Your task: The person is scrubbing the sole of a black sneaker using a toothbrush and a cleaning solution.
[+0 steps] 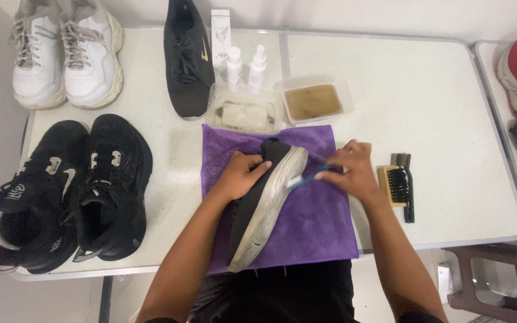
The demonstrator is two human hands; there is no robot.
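A white folding table (438,101) fills the frame, with a purple microfibre cloth (324,221) spread at lower centre, seemingly to catch drips. On the cloth a black low-top sneaker with a dirty white sole (267,203) lies tipped on its side, sole edge turned right toward the brush. The left hand (240,174) presses on its upper, fingers curled over it, steadying it. The right hand (354,170), just right of the sole, grips a blue-handled toothbrush (307,177) whose head touches the sole edge. At centre top, a clear tub of brownish water (313,100) stands near; a wooden-backed bristle brush (397,185) lies centre right.
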